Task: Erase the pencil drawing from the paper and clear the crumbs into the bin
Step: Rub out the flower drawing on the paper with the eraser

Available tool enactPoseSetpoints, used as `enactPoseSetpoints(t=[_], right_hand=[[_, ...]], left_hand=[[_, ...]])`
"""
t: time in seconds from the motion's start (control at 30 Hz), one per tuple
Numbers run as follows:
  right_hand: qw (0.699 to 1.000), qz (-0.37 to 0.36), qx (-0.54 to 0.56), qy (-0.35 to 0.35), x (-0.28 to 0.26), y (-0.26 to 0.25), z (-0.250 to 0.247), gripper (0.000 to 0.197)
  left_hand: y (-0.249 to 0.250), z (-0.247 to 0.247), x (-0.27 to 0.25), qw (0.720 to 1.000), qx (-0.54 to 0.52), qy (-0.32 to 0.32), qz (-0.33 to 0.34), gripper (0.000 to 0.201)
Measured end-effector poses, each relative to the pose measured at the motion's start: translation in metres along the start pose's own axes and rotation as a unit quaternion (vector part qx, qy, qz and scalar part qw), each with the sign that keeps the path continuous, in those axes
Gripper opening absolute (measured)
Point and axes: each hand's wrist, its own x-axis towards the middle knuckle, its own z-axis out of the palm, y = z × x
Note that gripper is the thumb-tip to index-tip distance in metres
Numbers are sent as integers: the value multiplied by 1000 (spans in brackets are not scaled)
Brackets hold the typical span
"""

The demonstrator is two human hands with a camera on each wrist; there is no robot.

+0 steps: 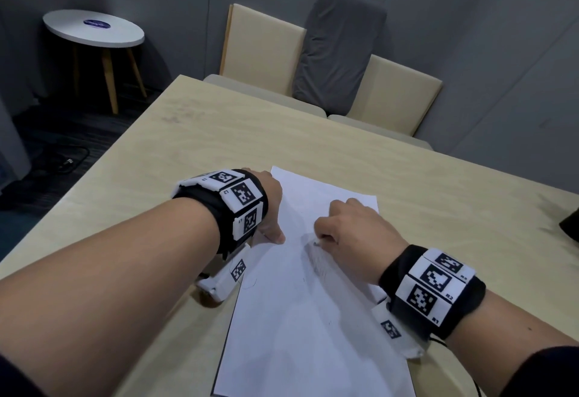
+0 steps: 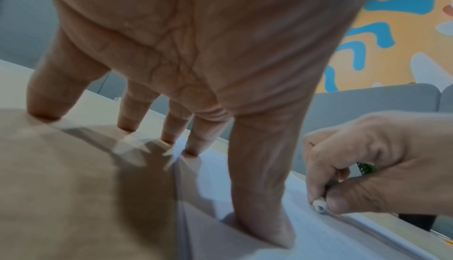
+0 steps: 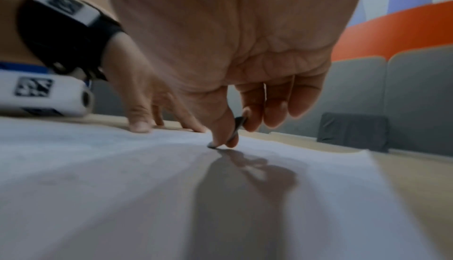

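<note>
On the pale wooden surface (image 1: 407,177), the left hand (image 1: 266,205) pressed spread fingers on the white paper sheet (image 1: 297,318); the right hand (image 1: 354,230) pinched a small grey-tipped eraser (image 2: 319,205) against it.

grey walls (image 1: 470,20) | beige chairs (image 1: 263,45) | round side table (image 1: 94,28)
</note>
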Motion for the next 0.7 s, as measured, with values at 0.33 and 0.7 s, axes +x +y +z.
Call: enactPoseSetpoints(t=[0.33, 0.7], right_hand=[[1000, -12, -11, 0, 2, -1, -2, 17], [999, 19, 37, 8, 7, 2, -1, 13]], left_hand=[[0, 0, 0, 1000, 2, 3, 2, 71], [1, -1, -2, 1000, -3, 1, 0, 68]])
